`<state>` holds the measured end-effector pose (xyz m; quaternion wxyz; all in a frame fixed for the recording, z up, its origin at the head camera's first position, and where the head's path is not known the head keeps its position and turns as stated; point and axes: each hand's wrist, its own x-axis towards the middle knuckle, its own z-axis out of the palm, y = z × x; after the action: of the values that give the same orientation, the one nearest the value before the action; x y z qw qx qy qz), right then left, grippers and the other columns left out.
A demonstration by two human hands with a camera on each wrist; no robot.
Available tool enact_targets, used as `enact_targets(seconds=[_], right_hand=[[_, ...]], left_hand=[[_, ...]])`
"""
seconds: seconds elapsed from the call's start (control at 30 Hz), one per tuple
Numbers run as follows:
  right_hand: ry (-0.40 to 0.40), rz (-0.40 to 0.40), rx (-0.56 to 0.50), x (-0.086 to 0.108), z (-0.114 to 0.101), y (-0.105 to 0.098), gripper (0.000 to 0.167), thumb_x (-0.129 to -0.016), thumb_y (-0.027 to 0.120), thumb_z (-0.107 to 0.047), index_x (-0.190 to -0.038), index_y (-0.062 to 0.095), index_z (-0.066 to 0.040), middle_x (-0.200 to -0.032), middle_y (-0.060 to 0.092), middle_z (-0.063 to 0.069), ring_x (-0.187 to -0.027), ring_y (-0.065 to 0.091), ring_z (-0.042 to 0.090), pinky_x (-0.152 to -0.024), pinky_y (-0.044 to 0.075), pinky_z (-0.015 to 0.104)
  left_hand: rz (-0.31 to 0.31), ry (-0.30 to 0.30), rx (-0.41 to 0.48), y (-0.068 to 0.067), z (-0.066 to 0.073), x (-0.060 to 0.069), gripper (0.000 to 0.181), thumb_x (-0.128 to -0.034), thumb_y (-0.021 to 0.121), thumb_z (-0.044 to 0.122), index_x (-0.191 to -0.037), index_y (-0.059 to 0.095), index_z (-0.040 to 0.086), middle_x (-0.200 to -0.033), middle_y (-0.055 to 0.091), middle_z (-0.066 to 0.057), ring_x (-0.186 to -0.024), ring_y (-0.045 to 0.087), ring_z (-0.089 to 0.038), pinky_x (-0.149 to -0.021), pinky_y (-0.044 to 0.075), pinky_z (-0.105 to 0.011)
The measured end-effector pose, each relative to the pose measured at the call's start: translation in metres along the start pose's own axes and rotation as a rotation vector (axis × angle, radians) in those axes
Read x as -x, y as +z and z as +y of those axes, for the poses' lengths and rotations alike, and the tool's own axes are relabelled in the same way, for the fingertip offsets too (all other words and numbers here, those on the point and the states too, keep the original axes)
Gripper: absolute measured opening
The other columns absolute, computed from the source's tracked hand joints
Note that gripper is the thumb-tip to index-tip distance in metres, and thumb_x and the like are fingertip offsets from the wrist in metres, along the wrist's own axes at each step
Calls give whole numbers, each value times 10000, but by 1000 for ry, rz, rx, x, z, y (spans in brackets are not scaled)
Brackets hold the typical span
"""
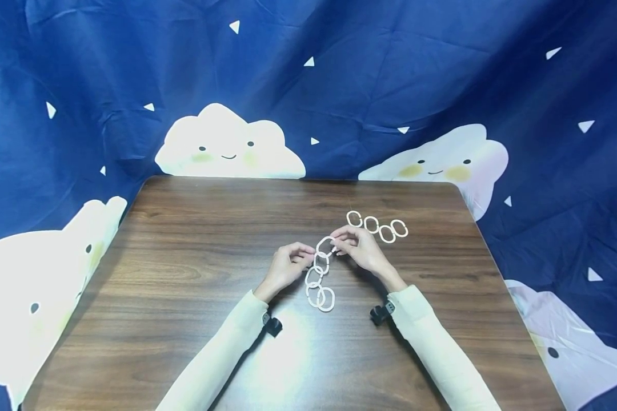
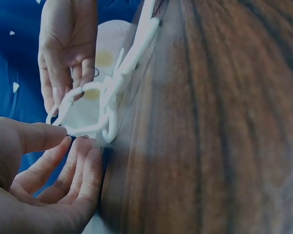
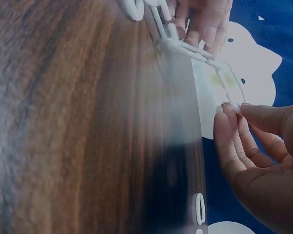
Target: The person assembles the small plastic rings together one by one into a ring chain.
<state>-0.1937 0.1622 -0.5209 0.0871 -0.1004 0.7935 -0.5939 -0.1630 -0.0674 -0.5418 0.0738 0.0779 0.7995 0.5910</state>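
A short chain of several white oval plastic links (image 1: 333, 299) runs down the middle of the table, its lower end lying on the wood. My left hand (image 1: 287, 265) pinches a link near the upper end between thumb and fingertips. From the other side, my right hand (image 1: 360, 248) pinches the topmost link by its edge. In the right wrist view, thumb and fingers of the right hand (image 3: 263, 141) meet on the end link (image 3: 243, 92). The left wrist view has the left hand (image 2: 53, 170) at the lower edge of a link (image 2: 83, 131).
Several loose white links (image 1: 388, 242) lie in an uneven row just beyond the right hand. The brown wooden table (image 1: 200, 228) spreads around both arms. Behind it hangs a blue cloth (image 1: 339, 85) with white clouds and triangles. Small black wrist cameras (image 1: 273, 326) sit at both cuffs.
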Motion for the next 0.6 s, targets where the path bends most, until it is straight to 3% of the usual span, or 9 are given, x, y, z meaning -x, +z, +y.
enact_targets(seconds=[0.13, 0.4, 0.6], right_hand=[[14, -5, 0, 0, -2, -1, 216, -985, 680, -14, -1171, 674, 95, -1101, 713, 319, -824, 726, 134, -805, 659, 410], [18, -14, 10, -1, 0, -4, 221, -984, 684, -23, -1177, 679, 85, -1132, 718, 306, -852, 735, 137, -833, 654, 430], [13, -16, 23, 0, 0, -6, 230, -987, 678, -22, -1186, 673, 93, -1132, 713, 318, -867, 744, 162, -808, 660, 378]], left_hand=[[-8, 7, 0, 0, 0, -1, 146, -955, 721, 78, -1093, 763, 53, -1002, 798, -170, -848, 771, -295, -637, 537, -172], [5, -7, 15, 0, 6, -5, 163, -962, 722, 105, -1113, 766, 65, -1012, 793, -162, -864, 769, -332, -520, 527, -197], [18, 51, -36, 4, 12, -13, 178, -961, 717, 98, -1127, 772, 62, -1028, 803, -158, -904, 787, -299, -682, 602, -198]])
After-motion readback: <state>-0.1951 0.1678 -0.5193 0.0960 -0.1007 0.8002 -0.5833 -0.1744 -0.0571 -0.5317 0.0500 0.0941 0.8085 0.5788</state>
